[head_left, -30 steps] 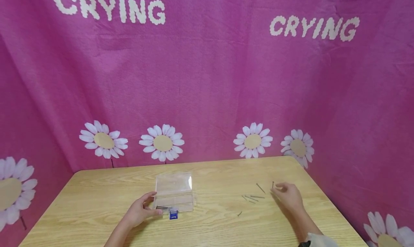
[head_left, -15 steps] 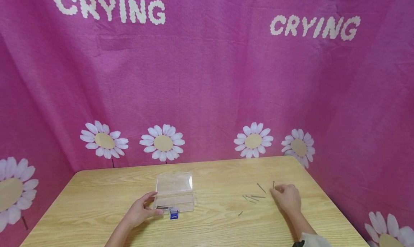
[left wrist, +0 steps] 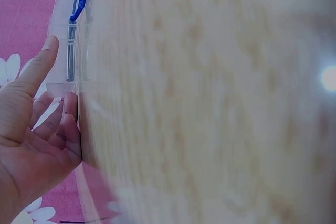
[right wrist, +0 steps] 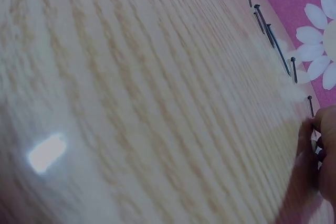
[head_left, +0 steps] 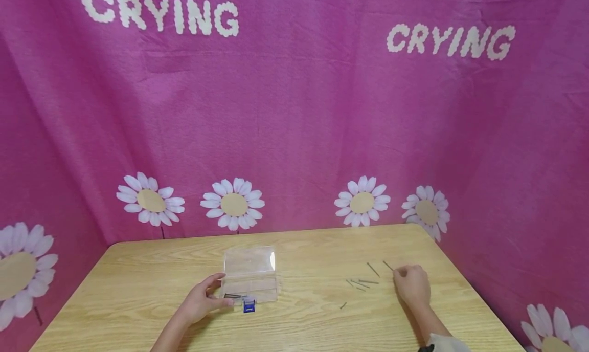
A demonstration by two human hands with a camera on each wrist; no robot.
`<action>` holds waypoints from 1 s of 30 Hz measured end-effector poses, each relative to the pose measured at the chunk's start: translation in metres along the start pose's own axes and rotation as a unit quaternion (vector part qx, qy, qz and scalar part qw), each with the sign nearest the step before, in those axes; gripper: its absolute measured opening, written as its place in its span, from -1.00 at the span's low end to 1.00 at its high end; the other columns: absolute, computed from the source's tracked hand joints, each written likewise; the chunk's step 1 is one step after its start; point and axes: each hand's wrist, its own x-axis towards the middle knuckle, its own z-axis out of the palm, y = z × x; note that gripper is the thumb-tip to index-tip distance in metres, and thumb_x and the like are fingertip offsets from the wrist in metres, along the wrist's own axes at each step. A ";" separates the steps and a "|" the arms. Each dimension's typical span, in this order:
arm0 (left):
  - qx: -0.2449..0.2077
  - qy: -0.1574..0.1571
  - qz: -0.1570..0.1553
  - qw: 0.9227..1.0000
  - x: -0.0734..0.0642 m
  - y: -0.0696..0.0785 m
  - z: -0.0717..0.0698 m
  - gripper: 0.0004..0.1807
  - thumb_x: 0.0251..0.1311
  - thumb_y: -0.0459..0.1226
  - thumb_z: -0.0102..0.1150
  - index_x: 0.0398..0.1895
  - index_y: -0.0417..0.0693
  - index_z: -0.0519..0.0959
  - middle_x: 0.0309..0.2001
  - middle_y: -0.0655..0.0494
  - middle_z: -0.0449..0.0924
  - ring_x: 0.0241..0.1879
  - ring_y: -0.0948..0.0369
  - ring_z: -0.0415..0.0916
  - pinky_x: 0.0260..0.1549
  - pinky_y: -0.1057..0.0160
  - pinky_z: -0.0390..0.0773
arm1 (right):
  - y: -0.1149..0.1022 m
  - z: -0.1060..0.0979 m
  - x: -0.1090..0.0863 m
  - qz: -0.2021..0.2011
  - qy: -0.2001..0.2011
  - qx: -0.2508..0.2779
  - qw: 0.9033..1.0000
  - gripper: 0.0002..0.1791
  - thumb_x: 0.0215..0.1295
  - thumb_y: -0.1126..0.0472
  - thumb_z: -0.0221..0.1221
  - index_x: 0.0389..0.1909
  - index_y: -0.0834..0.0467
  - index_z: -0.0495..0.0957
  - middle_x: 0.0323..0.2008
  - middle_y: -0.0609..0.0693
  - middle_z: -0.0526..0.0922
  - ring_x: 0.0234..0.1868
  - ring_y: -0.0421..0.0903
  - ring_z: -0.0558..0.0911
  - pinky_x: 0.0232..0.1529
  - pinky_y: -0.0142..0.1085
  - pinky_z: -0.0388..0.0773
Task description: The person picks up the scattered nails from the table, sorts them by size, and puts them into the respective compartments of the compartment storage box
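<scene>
A clear plastic box (head_left: 250,283) with a blue latch (head_left: 249,305) lies with its lid raised. Dark nails (head_left: 233,295) lie inside at its front left. My left hand (head_left: 201,302) holds the box at its left front corner, thumb along the front and fingers at the left end. On the right, my right hand (head_left: 413,286) pinches the lower end of a nail (head_left: 388,265) between thumb and fingers. That nail points up and left, and in the right wrist view its head end (right wrist: 310,99) sticks out past the hand. Part of its shaft is hidden by the fingers.
Several loose nails (head_left: 368,282) lie just left of my right hand on the wooden table (head_left: 303,321). A short nail (head_left: 343,305) lies apart, nearer the front. A pink curtain (head_left: 294,137) with daisies stands behind the table and along its sides.
The nail in my right hand has swung from nearly upright to slanting left. That hand has shifted a little toward me. My left hand stays at the box.
</scene>
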 end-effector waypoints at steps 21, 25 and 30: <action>0.000 0.007 -0.017 1.000 -0.001 -0.002 0.001 -0.10 -0.23 -0.14 0.51 0.27 -0.16 0.33 0.16 -0.32 0.40 -0.10 0.10 0.51 -0.07 0.06 0.50 | -0.014 -0.012 0.000 -0.048 -0.040 0.089 0.994 -0.77 0.16 0.28 0.12 -0.29 0.36 0.64 -0.33 0.22 0.67 -0.30 0.03 0.59 -0.27 -0.18 0.51; 0.004 0.006 -0.019 1.000 0.000 -0.001 0.002 -0.09 -0.23 -0.13 0.51 0.27 -0.16 0.32 0.16 -0.33 0.39 -0.08 0.08 0.51 -0.06 0.03 0.50 | -0.022 -0.013 -0.001 -0.053 -0.064 0.099 0.992 -0.76 0.19 0.26 0.14 -0.28 0.37 0.62 -0.35 0.18 0.65 -0.40 -0.08 0.51 -0.38 -0.28 0.44; 0.005 0.005 -0.022 1.000 0.000 -0.001 0.003 -0.09 -0.23 -0.13 0.51 0.28 -0.16 0.32 0.17 -0.35 0.38 -0.15 0.14 0.50 -0.08 0.05 0.50 | -0.032 -0.013 -0.004 -0.049 -0.080 0.120 0.988 -0.80 0.19 0.27 0.14 -0.31 0.35 0.61 -0.30 0.18 0.61 -0.37 -0.10 0.45 -0.34 -0.31 0.38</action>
